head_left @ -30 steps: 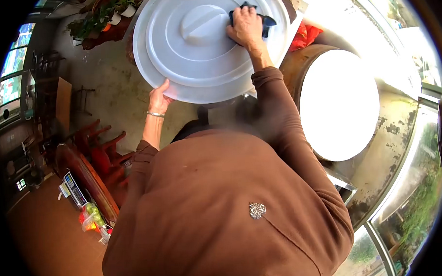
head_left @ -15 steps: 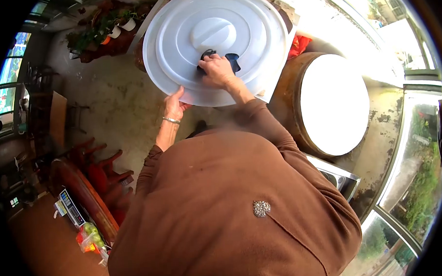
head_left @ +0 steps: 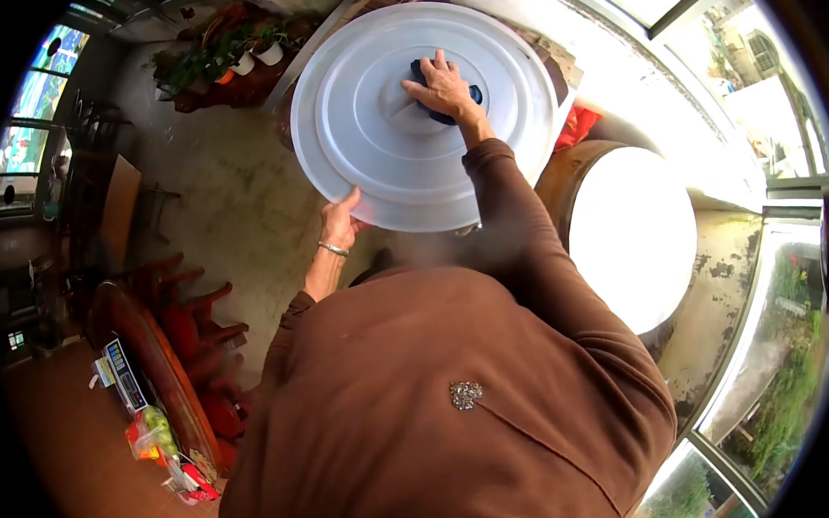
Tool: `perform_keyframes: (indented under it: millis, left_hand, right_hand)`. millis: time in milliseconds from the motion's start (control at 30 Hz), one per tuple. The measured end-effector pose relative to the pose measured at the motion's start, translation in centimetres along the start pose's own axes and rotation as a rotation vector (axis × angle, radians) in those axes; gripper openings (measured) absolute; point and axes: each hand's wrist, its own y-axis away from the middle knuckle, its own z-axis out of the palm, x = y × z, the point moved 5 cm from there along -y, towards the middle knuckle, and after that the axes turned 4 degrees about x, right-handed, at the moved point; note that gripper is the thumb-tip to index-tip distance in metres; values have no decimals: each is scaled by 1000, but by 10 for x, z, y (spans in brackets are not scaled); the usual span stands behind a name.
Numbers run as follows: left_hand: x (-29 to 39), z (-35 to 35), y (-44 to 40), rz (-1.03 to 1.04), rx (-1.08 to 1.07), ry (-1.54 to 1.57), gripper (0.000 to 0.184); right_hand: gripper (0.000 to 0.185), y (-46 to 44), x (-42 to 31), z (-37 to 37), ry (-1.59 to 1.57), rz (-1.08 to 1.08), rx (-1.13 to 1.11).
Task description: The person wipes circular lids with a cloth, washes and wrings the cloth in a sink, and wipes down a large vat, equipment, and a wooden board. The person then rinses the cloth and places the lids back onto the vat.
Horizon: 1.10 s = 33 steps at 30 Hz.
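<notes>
A large round whitish plastic lid [head_left: 384,182] fills the upper middle of the view. My left hand [head_left: 341,222] grips its near left rim, thumb on top and the fingers partly hidden below. Near the lid's centre, my right hand [head_left: 447,89] presses a dark cloth [head_left: 474,94] against the surface, over part of the raised handle. The fingers of that hand are somewhat spread on the cloth.
A wooden barrel [head_left: 558,176] with a bright white round top stands right of the lid. Potted plants [head_left: 269,52] are at the upper left. At the lower left are a red-brown round table [head_left: 153,359], chairs, a scale [head_left: 124,374] and bagged green items [head_left: 156,431].
My right hand and the cloth have moved from the lid's right side to its near part, then up to the centre. The lid appears lower in view; my left hand still grips the rim.
</notes>
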Motion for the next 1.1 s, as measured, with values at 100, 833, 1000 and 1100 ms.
perform_keyframes:
  millis: [100,833,1000,1100]
  left_hand:
    - [-6,-3,-5,2,-27,42,41]
    - [-3,2,0,-96,-9,119,33]
    - [-2,4,1,-84,-245,68,96]
    - [7,-5,12,-196,-451,122,126]
  right_hand:
    - [57,-5,18,1,-102,-118,39]
    - [22,176,-76,23,153,-410,56]
    - [20,117,-112,44,-85,-394,-96]
    - [27,94,-164,54,-255,-562,59]
